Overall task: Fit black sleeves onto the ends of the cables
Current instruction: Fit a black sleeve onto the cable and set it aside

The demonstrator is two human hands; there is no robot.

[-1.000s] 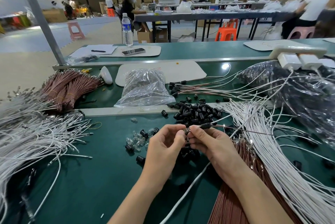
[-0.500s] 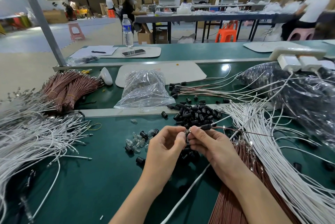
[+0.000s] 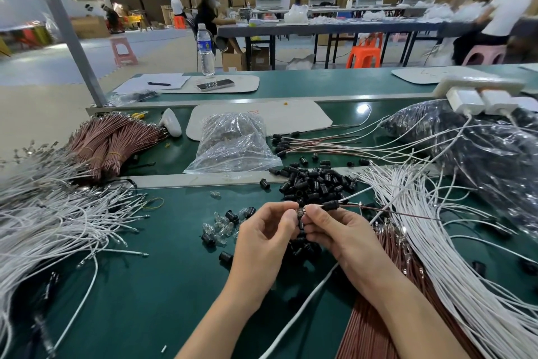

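- Pinching the metal tip of a thin brown cable [image 3: 393, 211], the left hand [image 3: 262, 239] and right hand [image 3: 340, 233] meet fingertip to fingertip at the centre of the frame, above the green surface [image 3: 145, 286].
- One black sleeve [image 3: 330, 204] sits on that cable just right of the right hand's fingertips; the cable runs on toward the right.
- A heap of loose black sleeves [image 3: 314, 181] lies just beyond the hands, with more under them.
- Small clear bulbs [image 3: 221, 224] lie scattered left of the left hand, mixed with a few sleeves.
- White cables [image 3: 436, 242] fan across the right side, over a sheaf of brown ones [image 3: 387, 315] at lower right; another mass of white cables [image 3: 43, 222] fills the left.
- Tied brown bundles [image 3: 110, 140] lie at upper left, and a clear plastic bag [image 3: 233, 143] sits above centre.
- Cables already wearing sleeves [image 3: 291, 142] lie right of that bag.
- A dark plastic bag [image 3: 480, 149] fills the upper right.
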